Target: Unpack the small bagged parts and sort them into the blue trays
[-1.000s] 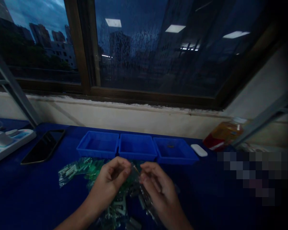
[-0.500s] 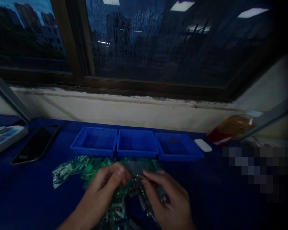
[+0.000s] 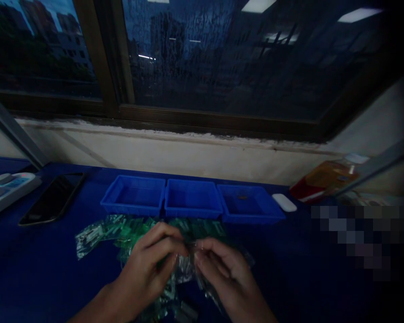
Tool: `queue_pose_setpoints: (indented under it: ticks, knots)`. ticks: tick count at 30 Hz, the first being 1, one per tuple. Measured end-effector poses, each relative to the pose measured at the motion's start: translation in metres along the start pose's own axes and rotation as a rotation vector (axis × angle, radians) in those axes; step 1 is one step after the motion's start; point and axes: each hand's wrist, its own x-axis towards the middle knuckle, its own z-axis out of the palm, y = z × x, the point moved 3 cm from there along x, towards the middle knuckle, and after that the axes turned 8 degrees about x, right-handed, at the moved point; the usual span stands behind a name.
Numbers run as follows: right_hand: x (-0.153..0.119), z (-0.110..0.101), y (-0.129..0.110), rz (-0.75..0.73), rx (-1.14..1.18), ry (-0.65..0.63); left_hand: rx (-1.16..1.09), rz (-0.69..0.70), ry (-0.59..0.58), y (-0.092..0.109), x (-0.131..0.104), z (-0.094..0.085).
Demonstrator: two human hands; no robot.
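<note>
My left hand [image 3: 153, 264] and my right hand [image 3: 224, 269] meet over the blue table, fingertips closed on a clear plastic bag [image 3: 184, 269] that hangs between them. Its contents are too dim to make out. Beneath and behind my hands lies a pile of green-tinted clear packets [image 3: 131, 231] with small pieces inside. Some dark metallic parts [image 3: 187, 310] rest on the table below my hands. Three blue trays stand in a row behind the pile: the left tray [image 3: 134, 210], the middle tray [image 3: 193, 212] and the right tray [image 3: 252, 219], which holds a small brownish item.
A phone [image 3: 54, 199] and a white power strip [image 3: 11, 193] lie at the left. To the right are a white oval object [image 3: 284, 202] and a tilted bottle of amber liquid [image 3: 326, 179]. A wall and window rise behind the table [image 3: 299, 255].
My left hand has moved right to meet my right hand, and its fingers have closed on the plastic. The clear bag now shows between them. The view has shifted slightly.
</note>
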Motion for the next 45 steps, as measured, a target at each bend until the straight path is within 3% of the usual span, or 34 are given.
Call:
queue_pose_setpoints:
  ticks: [3, 6, 8, 9, 12, 14, 17, 22, 27, 35, 39, 42, 45]
  knots:
    - [0.004, -0.013, -0.014, -0.201, -0.158, 0.096, 0.029, 0.005, 0.002, 0.001, -0.001, 0.001]
    - [0.013, -0.055, -0.03, -0.523, -0.455, 0.422, 0.054, -0.06, 0.011, -0.001, 0.002, -0.002]
    - [0.021, -0.086, -0.032, -0.633, -0.651, 0.63, 0.059, -0.104, -0.059, -0.002, 0.007, -0.005]
    - [0.027, -0.098, -0.03, -0.637, -0.744, 0.649, 0.062, -0.102, -0.128, -0.001, 0.009, -0.007]
    - [0.037, -0.116, -0.018, -0.614, -0.939, 0.579, 0.145, 0.058, -0.437, 0.011, 0.011, -0.01]
    - [0.037, -0.113, -0.012, -0.593, -0.962, 0.546, 0.246, 0.162, -0.55, 0.021, 0.007, -0.01]
    - [0.031, -0.089, -0.013, -0.624, -0.894, 0.438, 0.372, 0.231, -0.541, 0.031, -0.002, -0.007]
    - [0.026, -0.04, -0.02, -0.696, -0.75, 0.131, 0.44, 0.293, -0.598, 0.031, -0.016, 0.007]
    - [0.018, -0.014, -0.012, -0.729, -0.605, -0.067, 0.384, 0.288, -0.554, 0.021, -0.009, 0.006]
    - [0.0, -0.015, -0.006, -0.621, -0.52, -0.102, 0.231, 0.148, -0.576, 0.01, 0.011, 0.013]
    - [0.001, -0.013, -0.008, -0.586, -0.493, -0.162, 0.057, 0.004, -0.458, 0.005, 0.017, 0.014]
    - [0.008, -0.023, -0.011, -0.636, -0.51, -0.125, -0.003, -0.11, -0.347, 0.0, 0.013, 0.014]
    - [0.014, -0.043, -0.016, -0.65, -0.569, 0.02, -0.02, -0.162, -0.27, -0.002, 0.007, 0.015]
